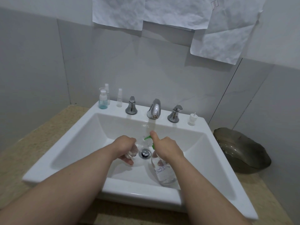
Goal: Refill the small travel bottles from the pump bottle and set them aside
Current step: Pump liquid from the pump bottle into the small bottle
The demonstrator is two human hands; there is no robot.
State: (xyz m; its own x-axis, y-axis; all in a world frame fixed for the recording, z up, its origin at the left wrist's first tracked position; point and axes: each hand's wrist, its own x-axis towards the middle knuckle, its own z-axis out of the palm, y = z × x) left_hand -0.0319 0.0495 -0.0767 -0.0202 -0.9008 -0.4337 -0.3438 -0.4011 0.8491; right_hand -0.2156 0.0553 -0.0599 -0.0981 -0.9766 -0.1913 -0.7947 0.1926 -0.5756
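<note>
Over the white ceramic sink (223,159), the person's two bare forearms reach in above the chrome drain (144,153). The left hand (125,148) has its fingers curled round a small clear travel bottle (132,151), tipped on its side with its mouth toward the middle of the basin. The right hand (167,148) grips the neck of a tall clear pump bottle with a green pump head (164,172) - fingers wrapped round it, thumb laid straight along the top of the pump. The green spout points at the little bottle's mouth; the two are very close, though whether they touch I cannot tell through the blur.

On the back ledge at the left stand a small clear bottle with blue liquid in its base (102,101) and two slim clear spray bottles (119,98), all upright. A chrome tap (155,109) sits between two chrome handles (131,105), and a small white cap with a tube (192,119) stands on the ledge's right end.

Right of the sink, on the beige speckled counter (40,135), lies a dark smoky glass dish with a wavy edge (241,150). Crumpled white paper sheets (178,12) hang on the grey wall above.
</note>
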